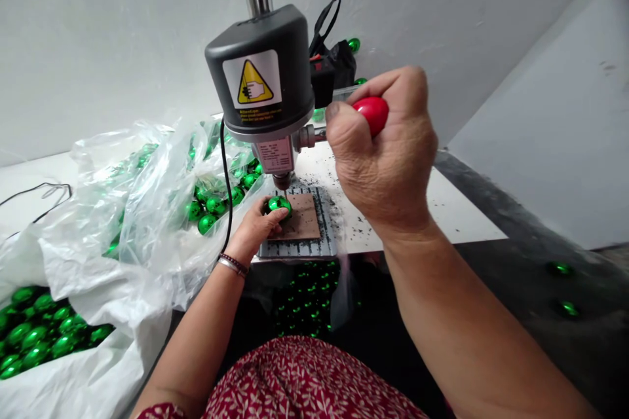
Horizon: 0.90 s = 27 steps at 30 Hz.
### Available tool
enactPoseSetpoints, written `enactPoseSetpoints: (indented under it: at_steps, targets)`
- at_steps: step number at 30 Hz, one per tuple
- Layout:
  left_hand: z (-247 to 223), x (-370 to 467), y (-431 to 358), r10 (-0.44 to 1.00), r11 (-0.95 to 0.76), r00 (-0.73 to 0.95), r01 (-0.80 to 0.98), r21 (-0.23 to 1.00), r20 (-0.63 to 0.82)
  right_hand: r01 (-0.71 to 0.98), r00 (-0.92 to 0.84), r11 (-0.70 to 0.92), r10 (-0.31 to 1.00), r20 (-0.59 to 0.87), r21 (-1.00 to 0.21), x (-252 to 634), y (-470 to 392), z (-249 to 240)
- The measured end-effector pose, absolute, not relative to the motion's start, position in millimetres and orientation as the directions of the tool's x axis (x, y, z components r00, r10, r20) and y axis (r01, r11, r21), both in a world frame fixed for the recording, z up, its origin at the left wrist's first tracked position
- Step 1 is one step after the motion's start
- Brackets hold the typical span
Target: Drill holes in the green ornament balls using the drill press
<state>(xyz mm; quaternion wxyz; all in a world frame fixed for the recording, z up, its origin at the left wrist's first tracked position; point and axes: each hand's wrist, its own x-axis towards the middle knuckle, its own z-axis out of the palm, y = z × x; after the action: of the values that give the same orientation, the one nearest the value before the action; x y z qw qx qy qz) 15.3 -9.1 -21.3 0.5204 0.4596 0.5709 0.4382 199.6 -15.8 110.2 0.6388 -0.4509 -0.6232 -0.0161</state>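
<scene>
My left hand (pixel 262 219) grips a shiny green ball ornament (pixel 279 205) on a brown board (pixel 304 216), directly under the chuck (pixel 282 180) of a small drill press (pixel 260 72). The board rests on the slotted metal base (pixel 299 248) of the press. My right hand (pixel 388 144) is wrapped round the red knob (pixel 373 114) of the feed lever, to the right of the machine's head. Whether the drill bit touches the ornament I cannot tell.
Clear plastic bags (pixel 152 209) with green ornaments lie to the left. A white sack (pixel 113 353) holds several more. Dark shavings litter the white table (pixel 457 209). A black cable (pixel 226 196) hangs beside the press. Two ornaments (pixel 569 309) lie on the floor at right.
</scene>
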Motion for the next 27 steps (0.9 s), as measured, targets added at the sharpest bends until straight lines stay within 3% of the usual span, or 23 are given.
enactPoseSetpoints:
  at_steps: [3, 8, 14, 17, 27]
  targets:
    - [-14, 19, -9, 0.956, 0.291, -0.016, 0.157, 0.944, -0.292, 0.554, 0.221, 0.624, 0.527, 0.821, -0.55, 200, -14, 109]
    - [-6, 27, -9, 0.957, 0.288, -0.041, 0.272, 0.918, -0.288, 0.579, 0.224, 0.606, 0.526, 0.82, -0.546, 200, -14, 110]
    - [-11, 34, -12, 0.995, 0.103, -0.069, 0.535, 0.839, -0.079, 0.605, 0.205, 0.572, 0.561, 0.802, -0.554, 200, -17, 112]
    - [-10, 37, -14, 0.998, 0.059, -0.063, 0.563, 0.824, -0.029, 0.613, 0.208, 0.566, 0.558, 0.803, -0.552, 201, -17, 111]
    - [-4, 40, -20, 0.996, 0.092, -0.051, 0.592, 0.8, -0.077, 0.662, 0.21, 0.553, 0.511, 0.833, -0.506, 202, -24, 105]
